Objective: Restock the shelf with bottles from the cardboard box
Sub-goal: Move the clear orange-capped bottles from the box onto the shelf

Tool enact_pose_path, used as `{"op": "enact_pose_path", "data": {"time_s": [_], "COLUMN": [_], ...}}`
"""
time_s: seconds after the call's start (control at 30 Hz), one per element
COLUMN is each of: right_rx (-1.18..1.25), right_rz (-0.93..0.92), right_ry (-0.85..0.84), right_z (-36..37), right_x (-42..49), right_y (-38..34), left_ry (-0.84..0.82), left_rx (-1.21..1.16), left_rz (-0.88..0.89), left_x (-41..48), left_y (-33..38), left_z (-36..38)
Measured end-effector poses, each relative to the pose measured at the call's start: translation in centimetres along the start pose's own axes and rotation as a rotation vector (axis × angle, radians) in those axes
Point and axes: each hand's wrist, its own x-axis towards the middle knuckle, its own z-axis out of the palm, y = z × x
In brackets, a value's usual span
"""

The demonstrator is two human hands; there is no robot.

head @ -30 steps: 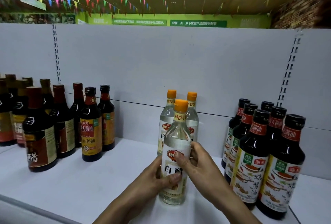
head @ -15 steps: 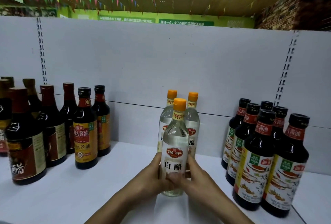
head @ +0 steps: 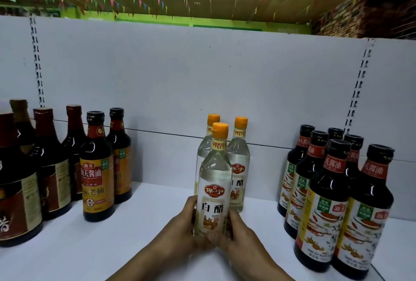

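Observation:
A clear white-vinegar bottle (head: 215,181) with an orange cap stands upright on the white shelf (head: 144,224), label facing me. My left hand (head: 180,233) wraps its lower left side and my right hand (head: 236,235) holds its lower right side, thumb across the base. Right behind it stand two more vinegar bottles: the back left vinegar bottle (head: 203,145) and the back right vinegar bottle (head: 239,168). The cardboard box is out of view.
Dark soy-sauce bottles with yellow labels (head: 98,175) and brown-capped dark bottles (head: 47,168) fill the shelf's left. Several black-capped soy bottles (head: 326,204) crowd the right. A white back panel (head: 202,73) rises behind. Bare shelf lies between the groups.
Both hands pushed the vinegar bottle back on the shelf, closer to the two behind it, and slid down to its base. The view shifted slightly.

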Motion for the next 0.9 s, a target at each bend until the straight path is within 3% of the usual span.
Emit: {"op": "enact_pose_path", "data": {"time_s": [0.33,0.53,0.9], "right_rx": [-0.104,-0.222,-0.229], "right_rz": [-0.04,-0.041,-0.021], "right_ry": [0.071,0.143,0.199], "right_z": [1.5,2.0,2.0], "right_x": [2.4,3.0,3.0], "right_y": [-0.2,0.1,0.7], "left_ry": [0.197,0.253,0.33], "left_rx": [0.059,0.093,0.203], "left_rz": [0.054,0.065,0.071], "left_x": [0.8,1.3,1.8], "left_y": [-1.1,-2.2,-2.8], "left_z": [0.4,0.5,1.1]}}
